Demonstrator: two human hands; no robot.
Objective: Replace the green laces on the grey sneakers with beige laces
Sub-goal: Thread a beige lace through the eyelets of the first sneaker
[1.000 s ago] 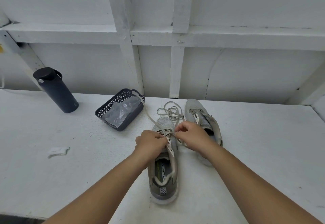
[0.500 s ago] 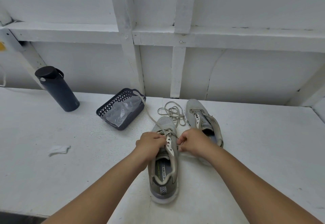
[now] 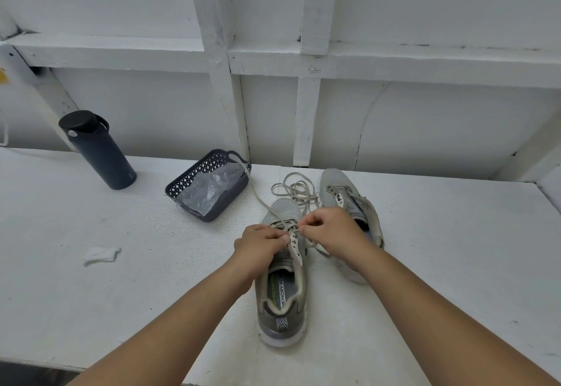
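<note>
White worktop (image 3: pixel 91 309) against a white boarded wall. Near sneaker (image 3: pixel 280 300) as landmark, toe pointing away: left hand (image 3: pixel 261 249) on its eyelet area, fingers curled, pinching the beige lace (image 3: pixel 258 196); right hand (image 3: pixel 331 231) just right of the eyelets, fingertips pinching the same lace. Lace trailing up-left to the dark basket (image 3: pixel 209 185) holding clear plastic. Second sneaker (image 3: pixel 349 200) just right and behind. Dark bottle (image 3: pixel 97 150) far left. Crumpled paper scrap (image 3: pixel 100 255) well left.
</note>
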